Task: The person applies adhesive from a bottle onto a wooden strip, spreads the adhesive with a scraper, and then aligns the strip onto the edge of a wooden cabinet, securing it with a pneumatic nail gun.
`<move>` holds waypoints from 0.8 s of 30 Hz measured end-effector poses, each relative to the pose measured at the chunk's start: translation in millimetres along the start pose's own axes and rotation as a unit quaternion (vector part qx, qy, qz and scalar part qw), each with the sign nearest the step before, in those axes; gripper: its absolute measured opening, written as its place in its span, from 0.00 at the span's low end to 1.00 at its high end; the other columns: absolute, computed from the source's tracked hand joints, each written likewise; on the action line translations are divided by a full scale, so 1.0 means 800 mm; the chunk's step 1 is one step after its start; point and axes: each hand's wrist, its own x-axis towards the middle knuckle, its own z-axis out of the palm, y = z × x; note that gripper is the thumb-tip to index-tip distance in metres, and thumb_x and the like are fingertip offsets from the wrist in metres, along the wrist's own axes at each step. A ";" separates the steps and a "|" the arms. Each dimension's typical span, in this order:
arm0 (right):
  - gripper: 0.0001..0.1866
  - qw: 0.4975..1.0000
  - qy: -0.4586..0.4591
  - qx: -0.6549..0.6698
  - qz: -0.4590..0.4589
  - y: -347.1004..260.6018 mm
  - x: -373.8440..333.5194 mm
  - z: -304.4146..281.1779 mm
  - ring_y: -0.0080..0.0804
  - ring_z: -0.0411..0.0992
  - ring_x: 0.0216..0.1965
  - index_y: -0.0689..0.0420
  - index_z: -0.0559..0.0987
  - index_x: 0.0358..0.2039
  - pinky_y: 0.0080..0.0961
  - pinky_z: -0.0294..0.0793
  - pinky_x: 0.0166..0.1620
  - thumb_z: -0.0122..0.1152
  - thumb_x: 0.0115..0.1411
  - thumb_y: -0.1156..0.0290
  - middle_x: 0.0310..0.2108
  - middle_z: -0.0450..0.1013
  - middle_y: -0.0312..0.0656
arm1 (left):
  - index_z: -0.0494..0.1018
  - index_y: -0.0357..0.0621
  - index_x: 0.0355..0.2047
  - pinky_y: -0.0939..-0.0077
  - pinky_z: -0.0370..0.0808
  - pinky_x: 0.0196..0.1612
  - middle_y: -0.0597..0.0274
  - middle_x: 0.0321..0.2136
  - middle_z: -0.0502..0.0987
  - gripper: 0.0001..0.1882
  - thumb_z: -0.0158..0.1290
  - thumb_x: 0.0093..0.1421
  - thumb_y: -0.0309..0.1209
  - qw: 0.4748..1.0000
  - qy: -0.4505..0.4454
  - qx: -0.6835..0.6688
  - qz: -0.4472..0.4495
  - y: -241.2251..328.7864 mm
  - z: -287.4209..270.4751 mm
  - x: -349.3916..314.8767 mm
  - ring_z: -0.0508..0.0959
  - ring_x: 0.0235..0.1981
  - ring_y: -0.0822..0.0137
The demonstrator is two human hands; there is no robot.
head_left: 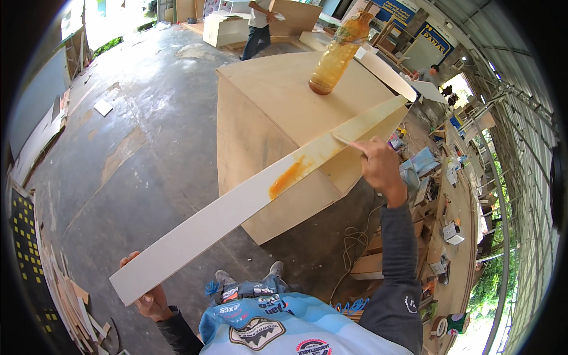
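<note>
A long white board [201, 216] slants from my lower left up to the far right, its far part resting on a big plywood box [266, 136]. My left hand [155, 303] is closed around the board's near end. Pinched in my right hand [381, 168] is a small flat spreader [342, 139], its tip touching the board's far half. There the board carries a thin yellowish film. A thick orange streak of glue [288, 177] lies nearer the middle. Beyond the board, a clear plastic bottle [337, 56] with amber liquid stands on the box.
To the right runs a cluttered wooden workbench [455, 201] with boxes and tools. A cable [357, 236] trails on the floor beside it. Wood strips [74, 296] lean at the lower left. A person [258, 26] stands at the back, and another [427, 73] is farther right.
</note>
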 end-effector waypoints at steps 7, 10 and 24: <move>0.24 0.987 0.015 0.141 -0.072 -0.008 -0.055 -0.047 0.42 0.78 0.42 0.60 0.86 0.46 0.35 0.77 0.44 0.54 0.50 0.89 0.38 0.83 0.46 | 0.64 0.36 0.66 0.50 0.64 0.69 0.46 0.63 0.67 0.53 0.75 0.43 0.45 1.000 0.007 0.000 -0.004 0.000 0.005 -0.005 0.66 0.68 0.52; 0.24 0.976 0.126 0.150 -0.100 -0.010 -0.045 -0.050 0.41 0.79 0.45 0.56 0.86 0.46 0.36 0.75 0.50 0.57 0.48 0.88 0.43 0.84 0.42 | 0.61 0.37 0.68 0.49 0.58 0.73 0.46 0.65 0.65 0.54 0.73 0.44 0.42 1.000 -0.003 -0.002 -0.015 0.001 0.001 -0.006 0.64 0.70 0.50; 0.31 0.955 -0.042 0.165 -0.242 -0.079 -0.020 -0.004 0.38 0.77 0.55 0.50 0.85 0.51 0.35 0.71 0.56 0.55 0.45 0.87 0.52 0.81 0.37 | 0.66 0.37 0.65 0.49 0.62 0.71 0.44 0.65 0.65 0.51 0.73 0.46 0.48 0.998 0.008 0.067 0.005 0.008 0.004 -0.007 0.66 0.68 0.50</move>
